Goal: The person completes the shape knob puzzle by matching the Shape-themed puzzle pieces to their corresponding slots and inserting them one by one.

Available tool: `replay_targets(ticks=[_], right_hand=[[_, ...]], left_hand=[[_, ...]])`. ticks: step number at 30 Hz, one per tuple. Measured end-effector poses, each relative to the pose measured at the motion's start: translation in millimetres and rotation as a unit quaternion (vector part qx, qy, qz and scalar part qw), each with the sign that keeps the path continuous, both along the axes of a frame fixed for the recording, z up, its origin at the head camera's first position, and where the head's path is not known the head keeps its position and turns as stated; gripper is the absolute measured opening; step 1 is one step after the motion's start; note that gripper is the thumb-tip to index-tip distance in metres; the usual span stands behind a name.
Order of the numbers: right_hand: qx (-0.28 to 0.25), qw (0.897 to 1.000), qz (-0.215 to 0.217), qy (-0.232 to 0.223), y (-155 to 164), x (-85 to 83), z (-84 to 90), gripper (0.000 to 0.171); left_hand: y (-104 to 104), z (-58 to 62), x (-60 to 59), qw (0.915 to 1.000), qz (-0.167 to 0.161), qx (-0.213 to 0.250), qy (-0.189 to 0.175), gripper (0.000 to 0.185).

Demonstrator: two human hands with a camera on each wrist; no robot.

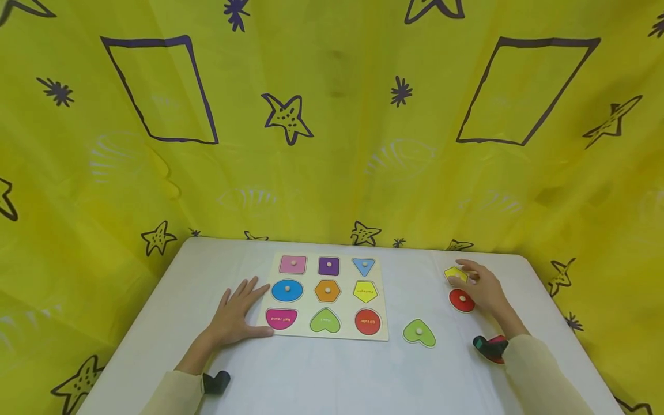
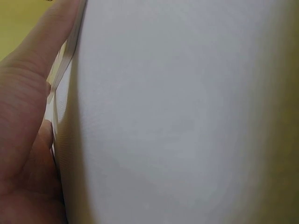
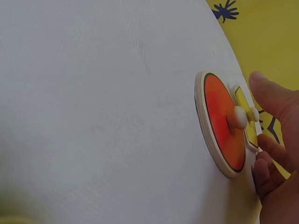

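Note:
My left hand [image 1: 236, 317] lies with fingers spread at the left edge of a wooden shape puzzle board [image 1: 306, 279]. Its thumb and index fingertip touch the board's edge. At the right, my right hand [image 1: 485, 288] is over a yellow pentagon piece [image 1: 455, 273]. In the right wrist view, thumb and fingers stand apart on either side of the pentagon's white knob [image 3: 255, 114]. Closer to the wrist lies a red circle piece [image 1: 461, 300], also knobbed. The board's pentagon [image 1: 366, 292], heart [image 1: 325, 321], circle [image 1: 368, 321] and half-round [image 1: 281, 318] spots show printed words and no knobs.
A green heart piece [image 1: 419, 332] lies right of the board. Under the right wrist is a pink-and-red piece [image 1: 498, 340], partly hidden by the dark wrist camera [image 1: 487, 347]. The white table [image 1: 363, 380] meets a yellow patterned curtain [image 1: 332, 173] behind.

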State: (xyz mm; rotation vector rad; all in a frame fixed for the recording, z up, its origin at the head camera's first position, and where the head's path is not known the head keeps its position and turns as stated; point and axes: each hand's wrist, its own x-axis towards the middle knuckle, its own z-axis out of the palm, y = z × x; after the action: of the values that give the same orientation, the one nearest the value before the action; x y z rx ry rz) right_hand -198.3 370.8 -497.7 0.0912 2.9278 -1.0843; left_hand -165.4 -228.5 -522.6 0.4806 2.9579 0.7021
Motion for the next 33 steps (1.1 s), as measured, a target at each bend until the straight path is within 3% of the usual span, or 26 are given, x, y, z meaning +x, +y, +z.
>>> replay_targets(ticks=[6,15,25,33], right_hand=[[-0.003,1.000,-0.008,-0.017,4.9,1.0,1.7,0.067],[0.009,1.000,-0.014,-0.005,6.1,1.3,-0.7,0.051],[-0.012,0.999,-0.031,-0.003,5.1,0.7,-3.4,0.038],[-0.012,0.999,-0.038,-0.014,5.7,0.9,-4.6,0.038]], left_hand=[[-0.3,0.2,-0.2,1.0000,-0.002,0.001,0.003,0.107],[0.0,0.5,0.0,1.0000,0.000,0.006,0.002,0.107],[-2.7,-6.6,-0.9,0.9995,-0.007,0.025,0.019,0.108],[0.7,1.4,1.3,0.9998,-0.002,0.017,0.003,0.107]])
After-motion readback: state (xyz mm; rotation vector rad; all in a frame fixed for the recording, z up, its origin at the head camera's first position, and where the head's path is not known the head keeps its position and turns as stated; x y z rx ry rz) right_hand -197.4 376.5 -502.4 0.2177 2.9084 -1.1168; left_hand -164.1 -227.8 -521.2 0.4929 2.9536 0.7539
